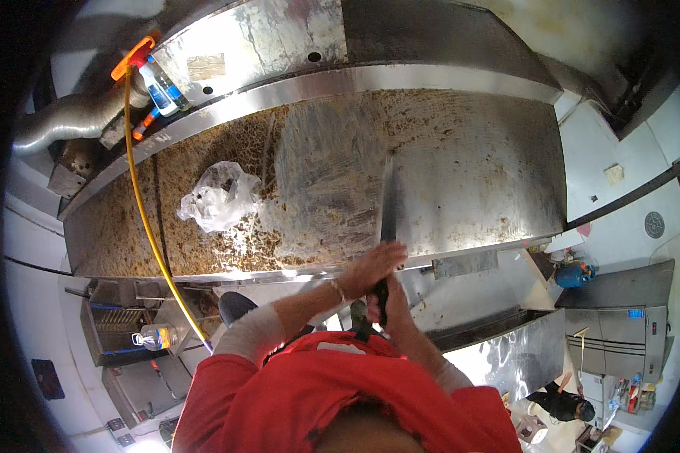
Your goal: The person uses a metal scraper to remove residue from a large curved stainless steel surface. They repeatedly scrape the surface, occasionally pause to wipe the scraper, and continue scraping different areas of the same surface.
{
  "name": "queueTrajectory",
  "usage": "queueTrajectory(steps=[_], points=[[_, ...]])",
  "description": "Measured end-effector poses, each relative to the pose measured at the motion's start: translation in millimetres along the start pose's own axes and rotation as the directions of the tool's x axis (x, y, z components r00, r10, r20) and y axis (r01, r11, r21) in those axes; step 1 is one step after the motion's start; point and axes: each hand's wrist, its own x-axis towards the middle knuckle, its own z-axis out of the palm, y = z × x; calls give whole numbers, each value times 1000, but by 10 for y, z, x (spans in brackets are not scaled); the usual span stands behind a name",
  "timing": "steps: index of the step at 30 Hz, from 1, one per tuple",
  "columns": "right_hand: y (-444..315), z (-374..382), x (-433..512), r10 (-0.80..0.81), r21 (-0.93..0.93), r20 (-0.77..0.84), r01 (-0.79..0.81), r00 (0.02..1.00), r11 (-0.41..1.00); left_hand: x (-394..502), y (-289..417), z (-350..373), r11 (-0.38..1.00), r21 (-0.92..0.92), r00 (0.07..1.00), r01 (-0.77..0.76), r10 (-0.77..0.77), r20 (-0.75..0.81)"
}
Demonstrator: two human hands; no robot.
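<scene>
My right hand is closed around the dark handle of a long knife-like blade, which points away from me over a grimy metal hood surface. Just above the handle, my left hand lies across the base of the blade, its fingers pointing right; whether it grips or only presses is unclear. Brown residue coats the surface's left part, while the middle and right look greyer with streaks. On the brown part rests a crumpled clear plastic bag.
A yellow hose crosses the left side. Spray bottles stand at the upper left beside a flexible metal duct. Below are a plastic jug and a steel cabinet. Another person is at the lower right.
</scene>
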Motion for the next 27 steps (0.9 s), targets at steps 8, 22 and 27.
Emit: queueTrajectory(steps=[8, 22, 27], points=[[39, -73, 20, -65, 64, 61, 61, 996, 996, 54, 177, -15, 861, 507, 994, -50, -7, 111], [-38, -153, 272, -50, 61, 106, 44, 993, 997, 143, 20, -168, 781, 624, 974, -32, -116, 194], [-396, -7, 547, -303, 120, 284, 280, 910, 953, 375, -154, -453, 813, 581, 972, -34, -109, 210]])
